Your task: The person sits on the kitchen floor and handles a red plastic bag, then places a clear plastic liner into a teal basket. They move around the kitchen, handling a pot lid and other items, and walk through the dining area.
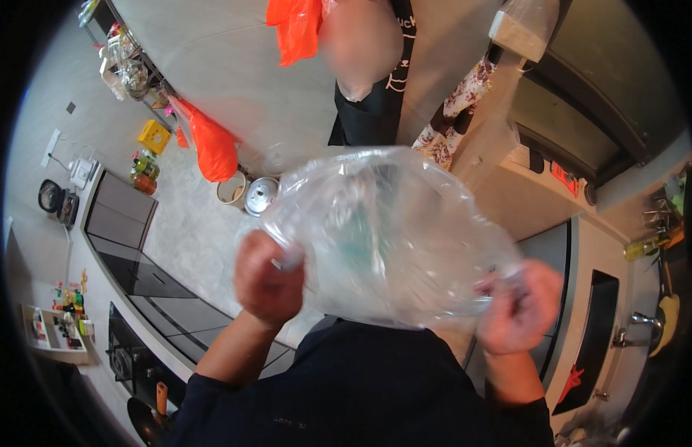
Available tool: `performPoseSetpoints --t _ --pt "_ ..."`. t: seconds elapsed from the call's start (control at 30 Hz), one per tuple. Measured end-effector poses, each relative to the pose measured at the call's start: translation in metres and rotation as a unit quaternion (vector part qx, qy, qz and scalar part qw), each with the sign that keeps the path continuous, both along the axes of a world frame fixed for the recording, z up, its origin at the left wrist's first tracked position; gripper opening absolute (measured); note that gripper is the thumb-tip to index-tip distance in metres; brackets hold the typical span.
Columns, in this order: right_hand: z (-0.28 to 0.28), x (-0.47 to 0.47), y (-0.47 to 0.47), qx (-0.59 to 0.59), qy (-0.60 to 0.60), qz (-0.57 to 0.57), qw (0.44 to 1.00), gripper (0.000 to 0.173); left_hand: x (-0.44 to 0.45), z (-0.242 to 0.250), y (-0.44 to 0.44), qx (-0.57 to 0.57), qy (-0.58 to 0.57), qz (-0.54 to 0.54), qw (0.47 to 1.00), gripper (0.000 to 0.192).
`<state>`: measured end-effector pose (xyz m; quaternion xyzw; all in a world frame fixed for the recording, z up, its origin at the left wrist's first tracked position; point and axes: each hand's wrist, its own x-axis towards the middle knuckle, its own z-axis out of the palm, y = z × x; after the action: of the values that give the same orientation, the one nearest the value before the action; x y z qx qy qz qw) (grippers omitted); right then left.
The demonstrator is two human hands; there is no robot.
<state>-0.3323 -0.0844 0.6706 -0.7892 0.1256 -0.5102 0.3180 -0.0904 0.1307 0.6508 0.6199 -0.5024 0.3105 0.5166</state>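
Observation:
A large clear plastic bag (390, 234) is spread in front of my body, its film shiny and creased. My left hand (269, 278) grips the bag's edge at the left in a closed fist. On the other side, my right hand (522, 307) pinches the bag's edge between thumb and fingers. Both hands are blurred. Through the film a greenish patch shows, but I cannot tell whether it lies inside the bag or behind it.
Ahead hang a black apron (371, 117), floral oversleeves (463, 100) and orange plastic bags (212, 139). At left are a gas hob (122, 360) and a frying pan (145, 419); at right, a sink (589, 341) with a faucet (639, 332). A bucket (232, 190) stands on the floor.

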Motion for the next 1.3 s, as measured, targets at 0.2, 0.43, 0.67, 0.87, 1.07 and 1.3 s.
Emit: performPoseSetpoints --t 0.2,0.43,0.67,0.87,1.07,1.3 --pt "-0.189 -0.014 -0.021 -0.058 0.615 0.111 0.779 0.039 -0.016 -0.235 0.065 0.652 0.248 -0.004 0.717 0.022" --pt "-0.219 -0.091 -0.014 0.533 0.221 0.023 0.817 0.037 -0.077 -0.187 0.089 0.348 0.628 0.03 0.696 0.024" --pt "-0.088 -0.038 -0.045 0.536 -0.003 0.151 0.831 0.04 -0.039 -0.091 0.017 0.114 0.481 0.035 0.869 0.014" --pt "-0.023 -0.053 -0.033 0.489 -0.004 0.21 0.847 0.063 -0.053 -0.022 0.026 0.024 0.522 -0.027 0.852 0.013" --pt "0.003 -0.064 -0.026 0.37 0.016 0.219 0.903 0.095 -0.054 0.005 0.035 0.031 0.445 0.02 0.895 0.015" --pt "0.015 -0.07 -0.02 0.348 0.012 0.203 0.915 0.109 -0.066 0.012 0.035 0.048 0.397 0.0 0.916 0.016"
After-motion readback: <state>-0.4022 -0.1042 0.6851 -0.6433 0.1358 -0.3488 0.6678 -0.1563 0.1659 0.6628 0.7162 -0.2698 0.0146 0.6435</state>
